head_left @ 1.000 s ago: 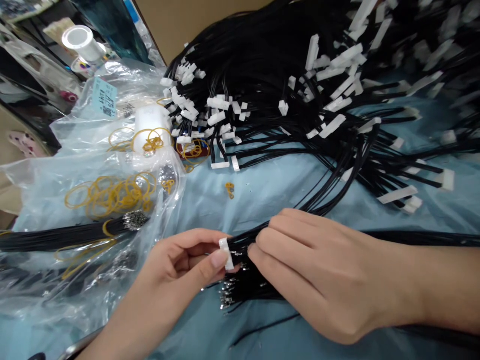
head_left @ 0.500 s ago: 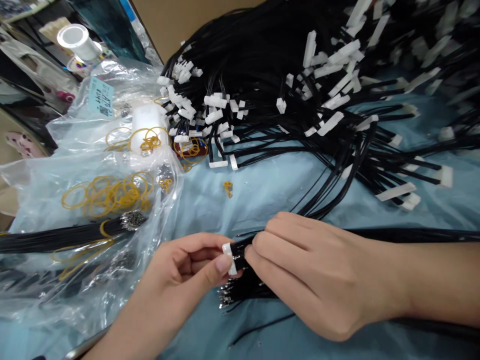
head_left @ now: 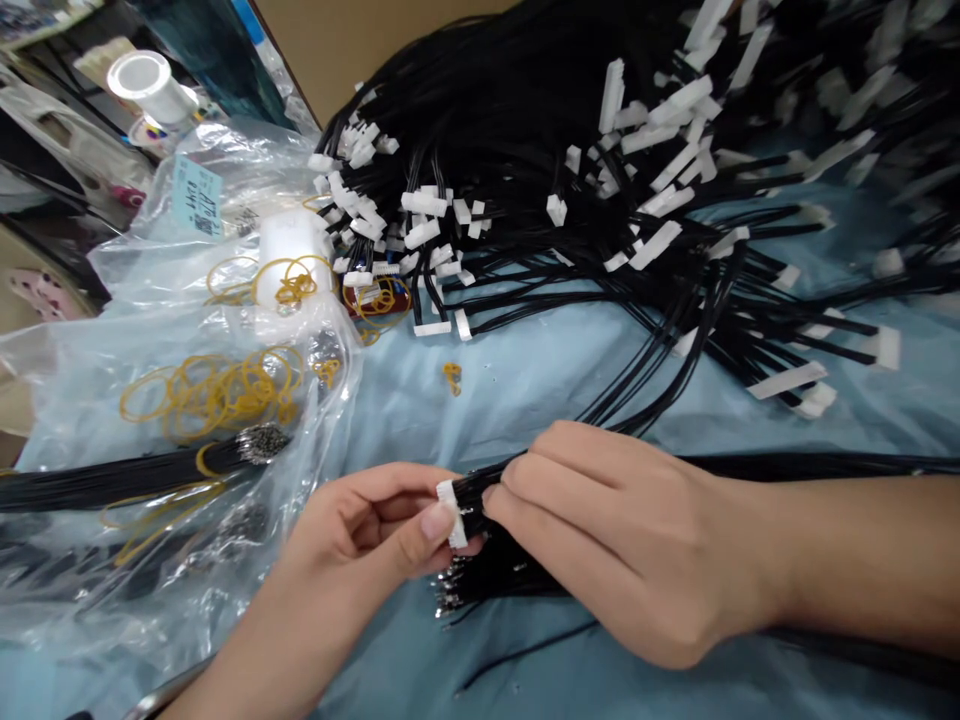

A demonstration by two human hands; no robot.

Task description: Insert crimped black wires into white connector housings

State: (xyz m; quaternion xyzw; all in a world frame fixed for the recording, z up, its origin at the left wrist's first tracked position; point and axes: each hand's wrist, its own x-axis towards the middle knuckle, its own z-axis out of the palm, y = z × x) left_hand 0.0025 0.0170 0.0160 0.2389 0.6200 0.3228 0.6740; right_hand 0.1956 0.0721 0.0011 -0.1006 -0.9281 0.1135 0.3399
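My left hand [head_left: 375, 550] pinches a white connector housing [head_left: 453, 514] between thumb and fingers. Black wires [head_left: 472, 490] run from the housing's right side toward my right hand [head_left: 607, 540], whose fingertips are closed on them close to the housing. Below both hands lies a bundle of loose black wires [head_left: 510, 578] with bare metal terminals [head_left: 448, 588] at the left end. A single black wire [head_left: 525, 655] lies apart, nearer the front. Which wires sit fully in the housing I cannot tell.
A large heap of black cables [head_left: 525, 110] with white connectors fills the back and right. At left are clear plastic bags [head_left: 75, 390], yellow rubber bands [head_left: 217, 395] and another wire bundle [head_left: 127, 478]. A blue sheet [head_left: 390, 420] covers the surface; a cardboard box [head_left: 337, 50] stands behind.
The housing and my left hand have shifted very slightly left and up. The housing's face is turned a little differently, and both hands keep their closed hold.
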